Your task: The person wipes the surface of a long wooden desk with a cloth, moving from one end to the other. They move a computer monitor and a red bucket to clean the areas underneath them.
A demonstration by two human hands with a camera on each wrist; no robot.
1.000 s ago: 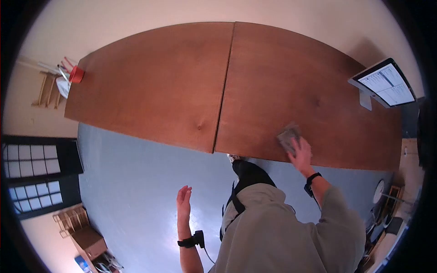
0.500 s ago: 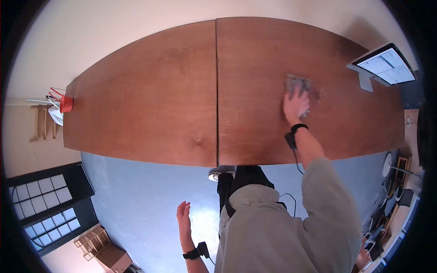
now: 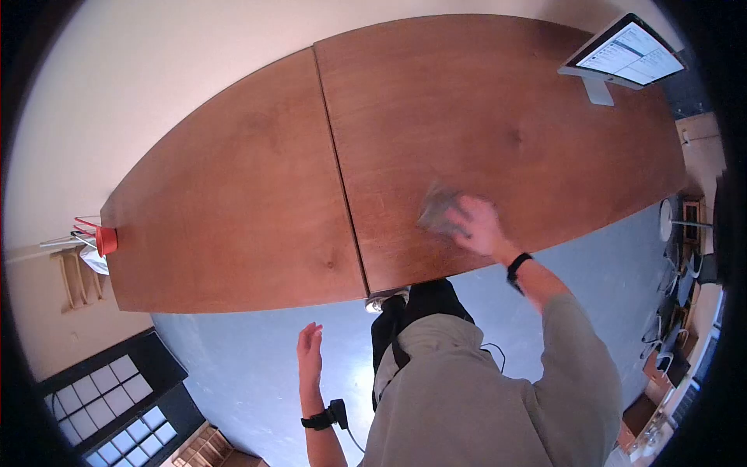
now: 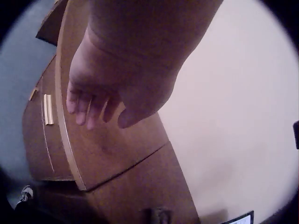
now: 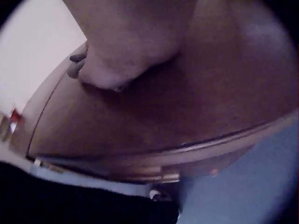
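A grey cloth [image 3: 437, 210] lies on the right part of the brown wooden table [image 3: 233, 210], partly covered by the fingers of my right hand [image 3: 478, 226]. That hand presses it on the tabletop near the front edge, fingers spread over it and blurred by motion. In the right wrist view, the hand [image 5: 117, 65] hides most of the cloth, with a grey bit of it [image 5: 74, 70] showing past the fingers. My left hand [image 3: 310, 354] hangs off the table's front side, holding nothing. The left wrist view shows its fingers [image 4: 93, 109] loosely extended.
A monitor [image 3: 630, 54] stands at the table's right end. At the left end is a red container [image 3: 106, 240] with sticks in it. A dark seam [image 3: 338, 167] divides the tabletop. Blue floor [image 3: 233, 350] lies before the table, and a wall [image 3: 156, 86] rises behind it.
My right hand moved the cloth forward over the table, then back toward the front edge and leftward, nearer the seam. The head view has turned and shifted. My left hand stays hanging.
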